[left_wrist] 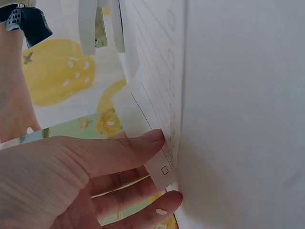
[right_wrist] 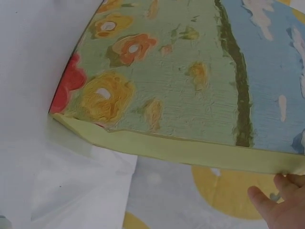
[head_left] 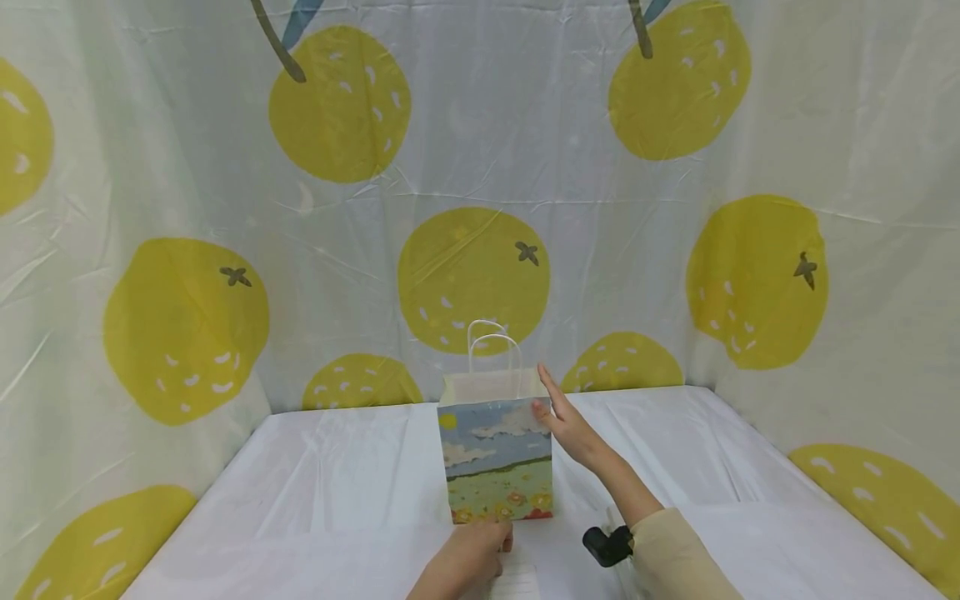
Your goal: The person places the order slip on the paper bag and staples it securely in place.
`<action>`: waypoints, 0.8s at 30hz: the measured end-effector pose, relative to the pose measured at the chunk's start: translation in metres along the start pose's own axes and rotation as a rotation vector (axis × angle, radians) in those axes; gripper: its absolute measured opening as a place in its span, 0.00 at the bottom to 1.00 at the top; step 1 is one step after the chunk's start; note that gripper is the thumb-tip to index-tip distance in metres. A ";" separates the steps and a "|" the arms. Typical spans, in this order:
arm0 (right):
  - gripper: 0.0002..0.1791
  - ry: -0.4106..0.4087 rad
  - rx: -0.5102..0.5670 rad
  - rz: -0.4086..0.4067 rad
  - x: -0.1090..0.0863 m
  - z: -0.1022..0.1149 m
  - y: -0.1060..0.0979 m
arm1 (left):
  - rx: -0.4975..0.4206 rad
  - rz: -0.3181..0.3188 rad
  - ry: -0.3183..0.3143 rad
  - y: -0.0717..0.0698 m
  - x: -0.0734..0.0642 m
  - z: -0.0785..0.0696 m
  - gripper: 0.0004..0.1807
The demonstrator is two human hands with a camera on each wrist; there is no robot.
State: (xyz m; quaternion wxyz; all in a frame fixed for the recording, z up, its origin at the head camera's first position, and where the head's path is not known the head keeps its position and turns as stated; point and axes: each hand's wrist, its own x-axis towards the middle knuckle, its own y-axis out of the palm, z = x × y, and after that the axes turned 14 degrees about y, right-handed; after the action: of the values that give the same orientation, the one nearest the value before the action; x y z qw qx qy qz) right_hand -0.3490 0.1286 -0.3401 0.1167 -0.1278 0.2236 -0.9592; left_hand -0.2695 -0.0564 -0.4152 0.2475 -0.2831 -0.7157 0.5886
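Observation:
A paper gift bag (head_left: 498, 458) stands upright on the white-covered table, printed with a blue sky, clouds and a flowery green field. Its two white handles (head_left: 517, 362) rise above the open top. My right hand (head_left: 572, 429) lies against the bag's upper right side, fingers straight and thumb on the front face. In the right wrist view its fingertips touch the pale green side fold (right_wrist: 190, 160). Close in front of the bag, my left hand (head_left: 474, 554) pinches the end of a white lined checklist paper (left_wrist: 150, 107) between thumb and fingers. Small printed boxes run along the paper's edge.
The white tablecloth (head_left: 337, 475) spreads on both sides of the bag. Behind and beside the table hang white curtains (head_left: 577, 208) with large yellow fruit prints. A black wrist device (head_left: 609, 546) sits on the right forearm. White upright strips (left_wrist: 88, 28) show beyond the paper.

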 end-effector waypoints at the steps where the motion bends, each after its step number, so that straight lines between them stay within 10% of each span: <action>1: 0.34 -0.007 0.001 -0.005 0.000 0.000 0.000 | -0.003 -0.004 0.002 0.000 0.000 0.000 0.10; 16: 0.34 -0.076 -0.003 -0.071 -0.001 -0.003 0.001 | -0.092 -0.068 0.001 0.002 0.000 0.001 0.07; 24: 0.33 -0.106 0.005 -0.106 -0.003 -0.003 0.004 | -0.295 -0.109 -0.045 -0.001 0.002 0.006 0.08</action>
State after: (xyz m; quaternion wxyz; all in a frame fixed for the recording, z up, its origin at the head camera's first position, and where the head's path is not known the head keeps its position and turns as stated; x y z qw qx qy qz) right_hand -0.3464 0.1271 -0.3451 0.0778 -0.1899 0.2077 -0.9564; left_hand -0.2748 -0.0597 -0.4153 0.2186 -0.2636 -0.8141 0.4690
